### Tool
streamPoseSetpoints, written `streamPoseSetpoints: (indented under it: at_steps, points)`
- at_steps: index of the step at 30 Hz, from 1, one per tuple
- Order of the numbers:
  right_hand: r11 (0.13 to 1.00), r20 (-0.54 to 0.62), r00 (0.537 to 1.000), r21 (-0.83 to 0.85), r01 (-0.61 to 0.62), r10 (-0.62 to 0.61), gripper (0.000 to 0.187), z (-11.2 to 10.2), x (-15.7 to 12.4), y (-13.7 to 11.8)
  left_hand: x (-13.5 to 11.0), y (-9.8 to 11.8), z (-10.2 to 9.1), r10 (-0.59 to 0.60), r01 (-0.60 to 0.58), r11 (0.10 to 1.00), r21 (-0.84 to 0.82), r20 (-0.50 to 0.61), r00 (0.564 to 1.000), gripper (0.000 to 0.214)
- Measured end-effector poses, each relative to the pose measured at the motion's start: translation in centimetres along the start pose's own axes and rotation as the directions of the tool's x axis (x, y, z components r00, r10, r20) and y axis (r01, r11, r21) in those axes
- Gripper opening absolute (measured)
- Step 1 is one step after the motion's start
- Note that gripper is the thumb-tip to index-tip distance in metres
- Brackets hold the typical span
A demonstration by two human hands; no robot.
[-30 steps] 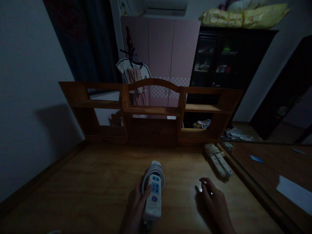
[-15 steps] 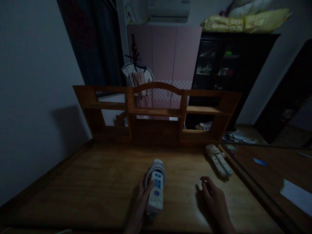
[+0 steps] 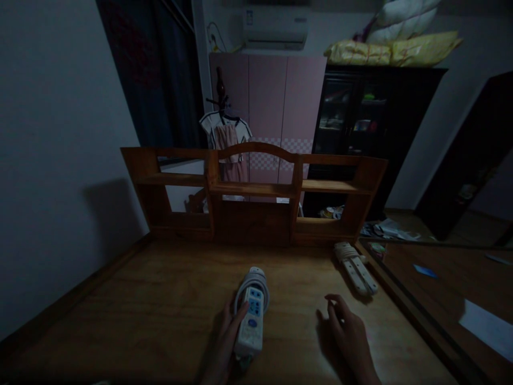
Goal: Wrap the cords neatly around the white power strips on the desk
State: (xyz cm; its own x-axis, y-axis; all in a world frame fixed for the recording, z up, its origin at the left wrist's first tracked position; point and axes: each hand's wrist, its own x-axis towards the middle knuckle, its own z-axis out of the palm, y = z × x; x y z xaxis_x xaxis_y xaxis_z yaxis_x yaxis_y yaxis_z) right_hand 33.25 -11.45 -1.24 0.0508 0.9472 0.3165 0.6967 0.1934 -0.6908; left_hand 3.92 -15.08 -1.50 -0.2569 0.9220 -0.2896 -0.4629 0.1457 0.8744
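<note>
My left hand [image 3: 229, 330] grips a white power strip [image 3: 249, 332] from its left side, with the thumb on the top face beside the blue sockets. The strip points away from me, and its grey cord [image 3: 262, 286] is looped around the far end. To the right, my right hand [image 3: 348, 332] hovers low over the wooden desktop [image 3: 296, 315], fingers loosely curled and nothing visible in them. Beyond that hand lies a second white power strip [image 3: 358, 270], its cord wound round the far end. The left hand's fingers under the first strip are hidden.
A wooden shelf unit [image 3: 252, 189] stands along the desk's far edge. The wall [image 3: 72, 160] borders the left side. Past a raised strip at right, a lower brown surface holds a white sheet [image 3: 487, 327] and a blue card [image 3: 425, 271]. The room is dim.
The camera view has tilted up and turned slightly right, so the scene sits lower and further left. Both hands and the power strip keep nearly the same pose.
</note>
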Motion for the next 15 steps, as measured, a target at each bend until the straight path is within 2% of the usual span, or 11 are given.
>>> streamPoseSetpoints:
  at_steps: [4,6,9,12,15]
  points:
    - [0.986,-0.086,0.991,0.135,-0.094,0.106,0.038,-0.6,-0.3,-1.6,-0.5,0.5,0.2,-0.006,0.006,1.0,-0.023,0.017,1.0,0.067]
    - [0.955,-0.051,0.981,0.243,-0.172,0.189,0.042,-0.5,-0.6,-3.2,-0.8,1.0,0.3,-0.005,0.006,0.999,-0.043,0.029,1.0,0.066]
    - [0.896,0.111,0.968,0.366,-0.251,0.226,0.047,0.7,-1.2,-6.6,-1.3,1.8,0.6,-0.023,0.025,0.998,-0.051,0.037,0.999,0.067]
    - [0.855,0.306,0.939,0.432,-0.286,0.159,0.048,3.2,-2.2,-10.0,-1.8,2.4,0.8,-0.01,0.01,1.0,-0.003,0.002,1.0,0.064]
    - [0.799,0.424,0.899,0.5,-0.333,0.109,0.048,6.1,-3.2,-12.7,-2.1,2.4,0.9,0.027,-0.025,0.999,0.045,-0.049,0.998,0.061]
